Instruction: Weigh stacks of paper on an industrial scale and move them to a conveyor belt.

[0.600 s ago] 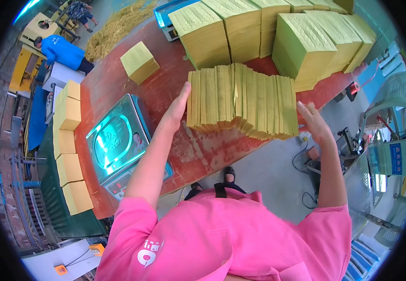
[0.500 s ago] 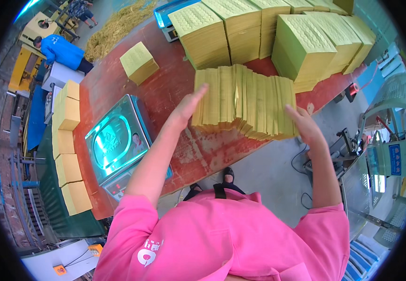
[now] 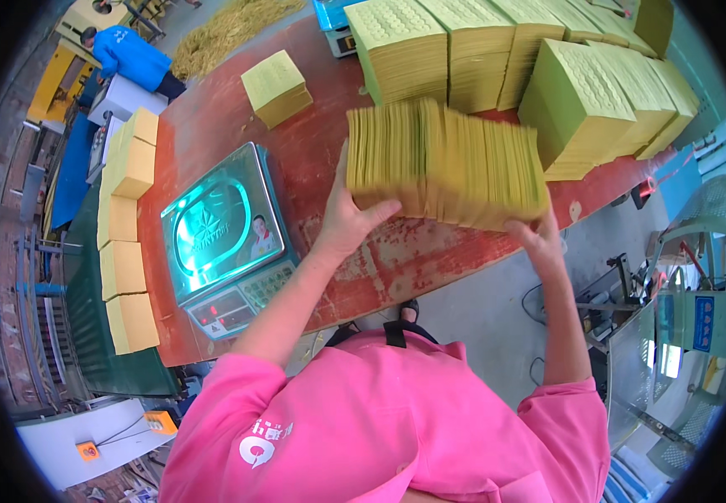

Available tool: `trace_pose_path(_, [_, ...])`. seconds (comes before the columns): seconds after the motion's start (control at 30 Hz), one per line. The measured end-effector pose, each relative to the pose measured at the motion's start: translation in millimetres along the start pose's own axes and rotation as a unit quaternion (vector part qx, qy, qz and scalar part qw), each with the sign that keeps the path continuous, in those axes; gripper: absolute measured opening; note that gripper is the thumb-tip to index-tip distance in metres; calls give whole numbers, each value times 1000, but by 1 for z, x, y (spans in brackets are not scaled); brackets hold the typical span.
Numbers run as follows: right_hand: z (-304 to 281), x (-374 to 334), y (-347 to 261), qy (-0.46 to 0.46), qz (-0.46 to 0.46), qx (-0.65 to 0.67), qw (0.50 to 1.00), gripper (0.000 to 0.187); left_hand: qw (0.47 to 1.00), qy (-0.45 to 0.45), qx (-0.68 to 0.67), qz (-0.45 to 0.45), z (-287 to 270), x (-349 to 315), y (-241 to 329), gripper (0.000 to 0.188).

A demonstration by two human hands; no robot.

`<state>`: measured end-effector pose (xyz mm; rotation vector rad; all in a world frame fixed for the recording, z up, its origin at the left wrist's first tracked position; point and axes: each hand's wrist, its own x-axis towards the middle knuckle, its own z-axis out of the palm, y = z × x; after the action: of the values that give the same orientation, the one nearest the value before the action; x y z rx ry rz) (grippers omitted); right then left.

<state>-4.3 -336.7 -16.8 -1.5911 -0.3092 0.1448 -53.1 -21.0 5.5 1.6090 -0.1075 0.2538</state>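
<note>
Flat-handed a moment ago, now we've got the stack [image 3: 446, 163] gripped at both ends: left hand [image 3: 350, 220], right hand [image 3: 540, 243], fingers [image 3: 386, 209] half-curled, holding it together!

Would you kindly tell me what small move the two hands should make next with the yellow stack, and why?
Perhaps a gentle inward squeeze: the left hand and right hand hold opposite ends of the yellow stack, and no band shows around it.
</note>
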Motion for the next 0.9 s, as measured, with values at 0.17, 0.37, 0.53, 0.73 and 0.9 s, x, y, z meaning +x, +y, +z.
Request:
trace_pose_path(0.17, [14,-2,14,-27,49,6,998,82,987,95,126,21,-7,-15,-25,113])
trace_pose_path(0.37, [19,-4,25,4,17,-41,999,68,977,108,165,81,-9,-8,-11,115])
trace_pose_path(0.53, [30,19,15,7,43,9,999,45,995,69,75,11,-6,25,0,88])
trace_pose_path(0.73, [-1,54,-77,-73,106,-74,989,48,979,24,180,-90,-16,43,61,74])
trace_pose_path(0.9, [-25,100,-40,-106,196,-223,949,67,957,-67,-5,-282,-14,25,14,66])
